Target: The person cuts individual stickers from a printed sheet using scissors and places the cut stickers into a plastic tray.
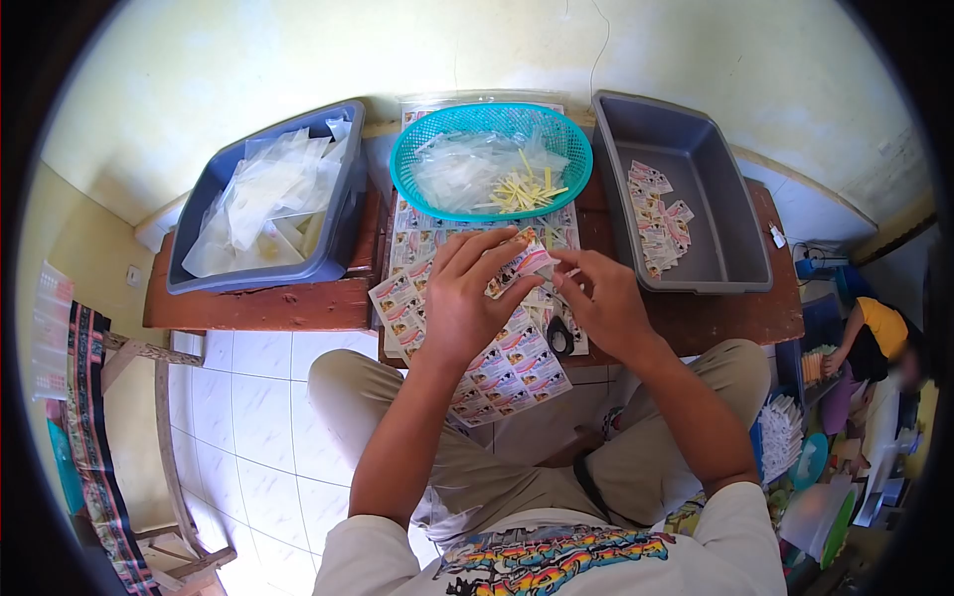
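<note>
My left hand [459,296] grips a small printed label [524,261], its fingers on top and its thumb below. At the label's right end, my right hand [604,301] has thumb and index finger pinched together at the edge. Under my hands lies a large sheet printed with rows of the same labels [512,372], tilted over the front edge of the table. A pair of scissors with black handles [560,336] rests beside my right wrist, its blades partly hidden. Beyond my hands, a turquoise basket [402,177] holds clear plastic bags [452,174] and yellow strips [529,191].
To the left, a grey bin [343,214] holds translucent plastic sheets or bags [268,194]. A second grey bin [725,199] on the right contains printed labels [651,223]. Both stand on brown wooden furniture [785,268]. Another person [863,343] is at the far right, near several containers.
</note>
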Demonstrator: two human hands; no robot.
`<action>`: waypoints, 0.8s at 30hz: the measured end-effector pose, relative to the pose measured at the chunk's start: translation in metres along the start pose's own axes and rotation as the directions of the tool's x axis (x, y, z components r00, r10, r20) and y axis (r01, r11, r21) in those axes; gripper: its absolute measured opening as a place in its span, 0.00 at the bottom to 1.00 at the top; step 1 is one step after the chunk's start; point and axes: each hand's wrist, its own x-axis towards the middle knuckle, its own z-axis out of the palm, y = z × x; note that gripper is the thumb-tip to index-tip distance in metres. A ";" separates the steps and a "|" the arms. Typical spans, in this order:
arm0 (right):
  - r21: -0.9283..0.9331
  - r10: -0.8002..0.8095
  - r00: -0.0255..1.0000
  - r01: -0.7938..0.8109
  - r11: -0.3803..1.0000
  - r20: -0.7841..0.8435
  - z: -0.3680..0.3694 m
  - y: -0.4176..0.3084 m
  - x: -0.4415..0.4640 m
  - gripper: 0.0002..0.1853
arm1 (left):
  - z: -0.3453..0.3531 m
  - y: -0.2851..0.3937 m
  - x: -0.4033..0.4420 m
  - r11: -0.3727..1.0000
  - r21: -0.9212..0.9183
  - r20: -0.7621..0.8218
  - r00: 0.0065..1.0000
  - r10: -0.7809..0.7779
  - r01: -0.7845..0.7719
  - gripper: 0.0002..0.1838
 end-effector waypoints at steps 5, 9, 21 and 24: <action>0.307 0.086 0.994 -0.063 0.950 -0.063 0.000 -0.004 0.012 0.16 | 0.004 0.002 0.002 1.000 0.008 0.008 1.000 0.011 -0.011 0.25; 0.511 0.156 0.988 -0.134 0.849 -0.001 0.004 -0.005 0.018 0.15 | 0.006 0.001 0.001 1.000 0.007 -0.010 1.000 -0.006 0.007 0.25; 0.501 0.106 0.994 -0.096 0.860 0.009 -0.009 -0.008 0.045 0.14 | -0.014 0.002 0.006 0.999 -0.053 0.043 0.999 -0.005 0.007 0.28; 0.478 0.083 0.995 -0.097 0.873 0.050 -0.024 -0.013 0.054 0.14 | -0.022 0.006 0.014 0.988 -0.139 0.092 0.994 -0.050 0.062 0.28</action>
